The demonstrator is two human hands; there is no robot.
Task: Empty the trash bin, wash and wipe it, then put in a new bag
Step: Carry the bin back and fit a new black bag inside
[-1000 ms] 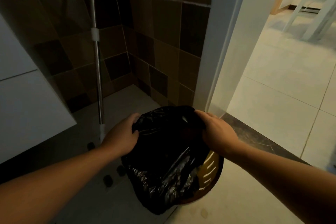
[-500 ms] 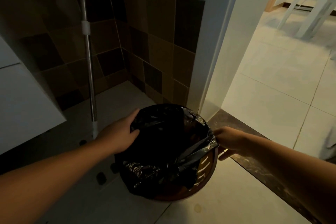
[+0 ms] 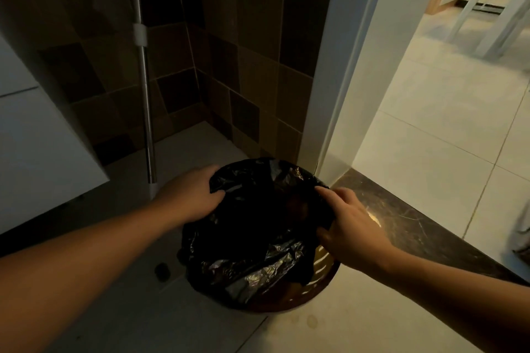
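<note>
A round brown trash bin (image 3: 321, 281) stands on the bathroom floor by the doorway. A crinkled black plastic bag (image 3: 258, 238) sits in it and spreads over most of its mouth; only the bin's right front rim shows. My left hand (image 3: 192, 195) grips the bag's upper left edge. My right hand (image 3: 350, 223) holds the bag's right edge, fingers curled into the plastic. The inside of the bag is too dark to see.
A metal mop pole (image 3: 146, 94) leans on the brown tiled wall (image 3: 243, 51) just behind my left hand. A white cabinet (image 3: 37, 137) juts in at left. A dark stone threshold (image 3: 415, 221) and white door frame (image 3: 338, 80) lie right of the bin, with bright floor tiles beyond.
My right hand let go of the stretched bag strip beyond the rim and came back onto the bag's right edge. My left hand stays on the left edge.
</note>
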